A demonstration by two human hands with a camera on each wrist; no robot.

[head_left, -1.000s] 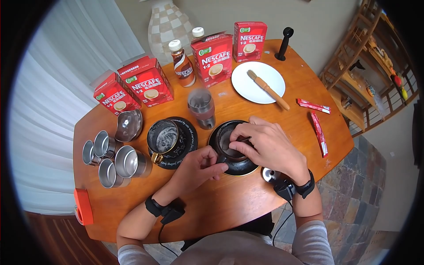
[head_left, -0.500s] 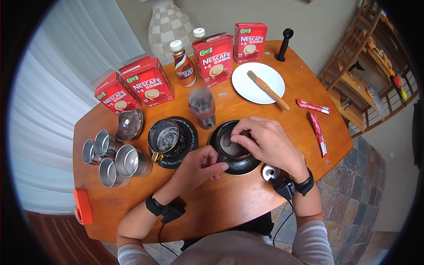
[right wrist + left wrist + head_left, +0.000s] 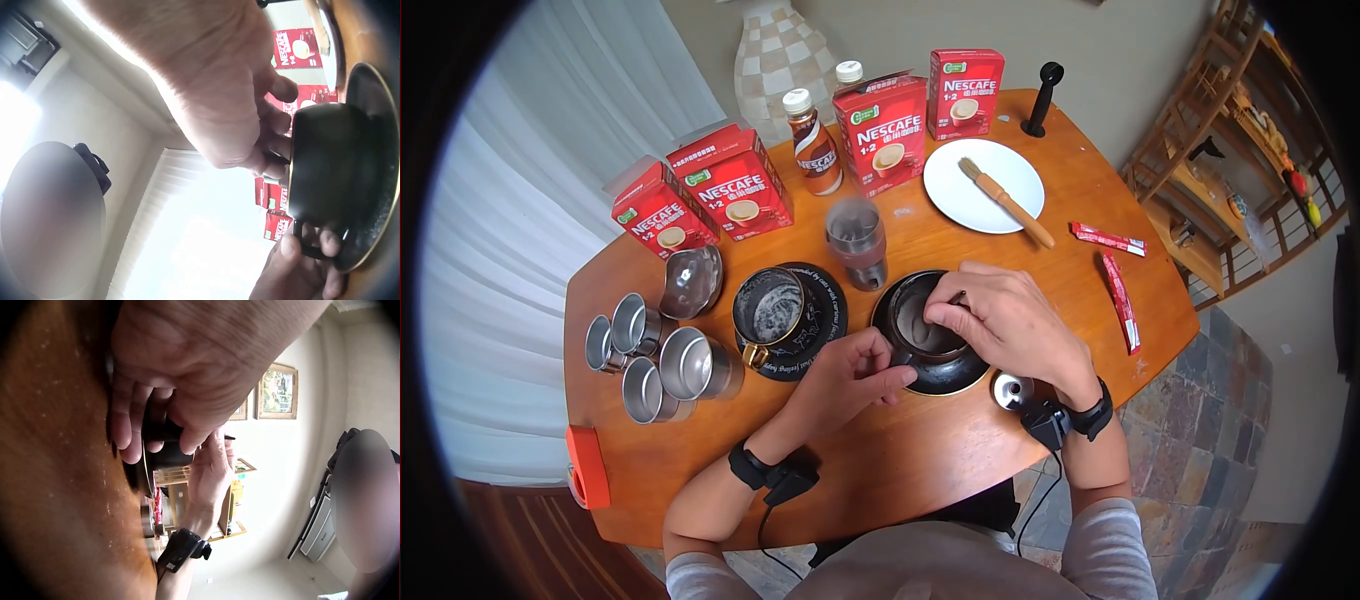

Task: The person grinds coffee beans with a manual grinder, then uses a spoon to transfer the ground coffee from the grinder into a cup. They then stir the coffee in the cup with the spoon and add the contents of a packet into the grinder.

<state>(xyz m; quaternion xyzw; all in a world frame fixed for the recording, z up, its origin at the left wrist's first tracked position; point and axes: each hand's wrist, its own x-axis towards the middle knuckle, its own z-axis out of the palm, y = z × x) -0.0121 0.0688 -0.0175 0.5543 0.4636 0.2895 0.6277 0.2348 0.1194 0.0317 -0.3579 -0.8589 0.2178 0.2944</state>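
Note:
A black cup (image 3: 916, 318) stands on a black gold-rimmed saucer (image 3: 945, 379) near the front middle of the table, with greyish liquid inside. My left hand (image 3: 855, 375) grips the cup's handle (image 3: 302, 241) between thumb and fingers. Over the cup's mouth, my right hand (image 3: 1005, 315) has its fingers curled down and pinches a thin dark-handled utensil (image 3: 959, 298); the tip of its handle pokes up past the fingers, and the lower part is hidden. To the left, a second dark cup (image 3: 771, 308) with a gold handle rests on a printed black saucer (image 3: 831, 318).
A tumbler (image 3: 856, 240) stands just behind the cups. Several metal cups (image 3: 690, 365) and a glass bowl (image 3: 693, 284) sit left. Red coffee boxes (image 3: 885, 140), a bottle (image 3: 812, 145) and a white plate (image 3: 960, 210) with a brush (image 3: 1005, 200) are behind; red sachets (image 3: 1120, 300) lie right.
My right hand shifts slightly over the cup, and more of the utensil's handle tip shows above the fingers. The left hand stays on the cup's handle.

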